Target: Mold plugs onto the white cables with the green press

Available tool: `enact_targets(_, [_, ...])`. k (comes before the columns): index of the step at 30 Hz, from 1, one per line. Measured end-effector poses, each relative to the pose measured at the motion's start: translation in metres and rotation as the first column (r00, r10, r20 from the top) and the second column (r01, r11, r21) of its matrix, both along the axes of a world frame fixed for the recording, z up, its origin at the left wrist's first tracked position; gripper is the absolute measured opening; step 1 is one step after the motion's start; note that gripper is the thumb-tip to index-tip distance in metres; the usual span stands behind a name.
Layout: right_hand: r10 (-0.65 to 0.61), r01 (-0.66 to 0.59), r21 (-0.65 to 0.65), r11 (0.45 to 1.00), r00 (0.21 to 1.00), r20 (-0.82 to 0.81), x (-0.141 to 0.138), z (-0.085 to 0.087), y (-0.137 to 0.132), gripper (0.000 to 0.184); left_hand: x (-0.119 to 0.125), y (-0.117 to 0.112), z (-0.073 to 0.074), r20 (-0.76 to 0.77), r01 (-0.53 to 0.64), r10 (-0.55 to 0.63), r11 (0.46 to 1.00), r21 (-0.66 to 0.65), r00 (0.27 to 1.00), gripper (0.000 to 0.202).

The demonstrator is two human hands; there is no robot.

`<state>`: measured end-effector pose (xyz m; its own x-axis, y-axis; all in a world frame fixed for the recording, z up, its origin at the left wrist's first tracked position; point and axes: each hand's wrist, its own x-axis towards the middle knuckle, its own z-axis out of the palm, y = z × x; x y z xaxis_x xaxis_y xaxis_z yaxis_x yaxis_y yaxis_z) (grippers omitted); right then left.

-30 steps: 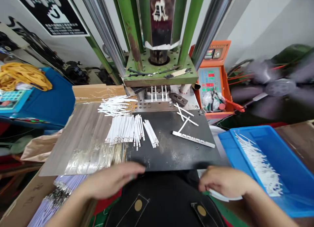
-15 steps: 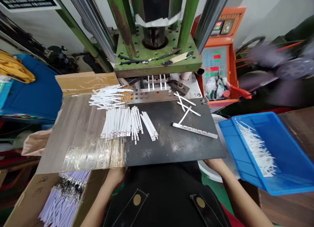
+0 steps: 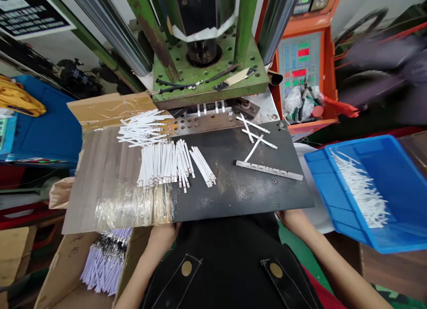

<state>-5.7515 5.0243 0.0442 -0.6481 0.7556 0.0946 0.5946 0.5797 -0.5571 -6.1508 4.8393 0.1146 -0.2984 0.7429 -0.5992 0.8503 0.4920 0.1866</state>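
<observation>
Both of my hands are at the near edge of the work board [image 3: 227, 202], their fingers hidden beneath it. My left hand [image 3: 166, 232] is under the left-middle of the edge, and my right hand [image 3: 292, 219] under the right part. What either touches is out of sight. On the board lie a neat row of white strips [image 3: 158, 164], a small separate bundle [image 3: 203, 166] and a looser pile [image 3: 142, 127] behind. To the right, a notched metal bar [image 3: 269, 170] lies near several loose strips [image 3: 255, 130]. More strips [image 3: 210, 109] stick out beneath the press's green plate [image 3: 210, 89].
An orange control box [image 3: 328, 78] with lit displays and tools stands right of the press. A blue bin [image 3: 350, 231] with white strips is at right. A cardboard box [image 3: 63, 264] of lilac strips sits below left. A blurred fan [image 3: 376, 82] is at far right.
My view has shifted and tilted a little, moving the right side up in the picture. The gap under the green plate looks slightly narrower. Both hands remain under the board's edge.
</observation>
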Motion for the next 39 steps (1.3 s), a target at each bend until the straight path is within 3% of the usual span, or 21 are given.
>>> enact_targets(2, [0.159, -0.158, -0.151, 0.976, 0.987, -0.002, -0.004, 0.034, -0.008, 0.029, 0.005, 0.005, 0.037, 0.177, 0.102, -0.082, 0.989, -0.109, 0.981, 0.030])
enact_targets(4, [0.197, -0.210, -0.228, 0.951, 0.977, -0.077, -0.008, 0.068, -0.005, 0.021, 0.008, 0.017, 0.070, 0.357, 0.196, -0.185, 0.981, 0.006, 0.915, 0.031])
enact_targets(6, [0.046, -0.060, -0.092, 0.994, 0.988, -0.146, -0.018, 0.091, 0.012, 0.018, 0.011, 0.043, 0.091, 0.338, 0.238, -0.312, 0.941, 0.242, 0.888, 0.028])
enact_targets(8, [-0.093, 0.113, 0.161, 0.981, 0.988, -0.127, -0.032, 0.098, 0.037, 0.023, 0.015, 0.080, 0.098, 0.160, 0.319, -0.423, 0.839, 0.442, 0.892, 0.025])
enact_targets(10, [-0.123, 0.127, 0.346, 0.929, 0.992, -0.033, -0.047, 0.092, 0.060, 0.030, 0.020, 0.117, 0.097, -0.072, 0.454, -0.486, 0.740, 0.495, 0.871, 0.024])
enact_targets(13, [-0.051, 0.041, 0.409, 0.912, 0.999, 0.013, -0.057, 0.077, 0.074, 0.022, 0.025, 0.148, 0.096, -0.279, 0.591, -0.524, 0.664, 0.458, 0.805, 0.022])
enact_targets(17, [0.165, -0.122, 0.337, 0.934, 0.981, -0.104, -0.055, 0.072, 0.053, 0.014, 0.028, 0.124, 0.088, -0.157, 0.509, -0.534, 0.613, 0.604, 0.831, 0.016])
enact_targets(20, [0.318, -0.286, 0.280, 0.916, 0.945, -0.076, -0.076, 0.088, 0.035, 0.016, 0.039, 0.098, 0.065, -0.140, 0.458, -0.519, 0.557, 0.693, 0.843, 0.041])
enact_targets(21, [0.362, -0.344, 0.249, 0.905, 0.932, -0.029, -0.090, 0.096, 0.032, 0.019, 0.044, 0.093, 0.057, -0.171, 0.465, -0.511, 0.528, 0.711, 0.842, 0.046])
enact_targets(23, [0.383, -0.398, 0.161, 0.903, 0.917, 0.113, -0.128, 0.113, 0.031, 0.030, 0.051, 0.089, 0.042, -0.223, 0.472, -0.491, 0.471, 0.745, 0.842, 0.035])
enact_targets(27, [0.228, -0.257, 0.013, 0.966, 0.877, 0.424, -0.212, 0.140, 0.043, 0.053, 0.046, 0.085, 0.034, -0.233, 0.418, -0.434, 0.399, 0.816, 0.870, 0.015])
enact_targets(30, [0.272, -0.262, -0.095, 0.960, 0.814, 0.513, -0.249, 0.146, 0.057, 0.048, 0.034, 0.074, 0.043, -0.202, 0.372, -0.406, 0.400, 0.837, 0.891, 0.017])
enact_targets(33, [0.343, -0.285, -0.193, 0.939, 0.819, 0.460, -0.253, 0.145, 0.078, 0.022, 0.025, 0.061, 0.054, -0.094, 0.273, -0.385, 0.444, 0.853, 0.918, 0.019])
enact_targets(36, [0.357, -0.260, -0.380, 0.888, 0.910, 0.211, -0.236, 0.144, 0.098, 0.025, 0.025, 0.061, 0.060, 0.085, 0.091, -0.307, 0.515, 0.852, 0.948, 0.017])
enact_targets(39, [0.214, -0.258, -0.621, 0.740, 0.966, -0.146, -0.219, 0.142, 0.104, 0.030, 0.037, 0.084, 0.057, 0.362, -0.210, -0.144, 0.599, 0.773, 0.921, 0.032])
